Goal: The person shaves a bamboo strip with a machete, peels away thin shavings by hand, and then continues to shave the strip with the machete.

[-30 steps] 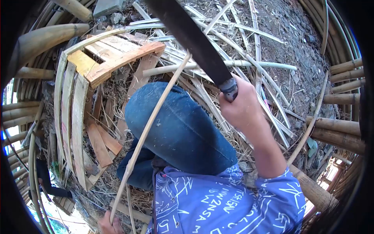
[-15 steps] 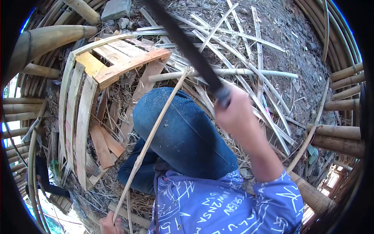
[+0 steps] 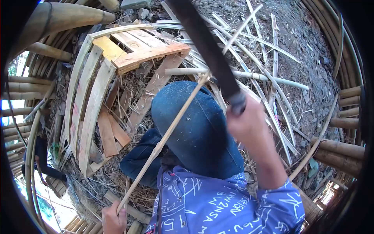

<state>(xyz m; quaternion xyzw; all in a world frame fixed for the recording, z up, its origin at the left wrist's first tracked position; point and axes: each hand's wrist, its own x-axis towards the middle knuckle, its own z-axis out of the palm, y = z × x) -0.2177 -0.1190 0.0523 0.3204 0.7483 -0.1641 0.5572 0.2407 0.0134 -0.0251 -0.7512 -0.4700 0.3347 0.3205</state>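
My right hand (image 3: 246, 119) is closed round the handle of a machete (image 3: 212, 48), its long dark blade slanting up and away to the left. At the lower left, my left hand (image 3: 114, 218) grips the near end of a thin bamboo strip (image 3: 161, 142). That strip runs diagonally across my jeans-clad knee (image 3: 191, 124); its frayed far end overlaps a pale round bamboo pole (image 3: 253, 74) lying beyond the knee. The blade passes just right of the frayed end and over the pole in this view.
A wooden crate (image 3: 89, 113) of slats stands on the left, with loose board pieces (image 3: 107, 134) beside it. Split bamboo strips (image 3: 269, 43) lie criss-crossed on the littered ground ahead. Bamboo pole walls (image 3: 346, 121) rise on both sides. Another person (image 3: 43, 160) is at the far left.
The view has shifted, so the crate and knee sit farther right. My left hand shows more fully, higher in view. Both hands keep their holds on the strip and machete.
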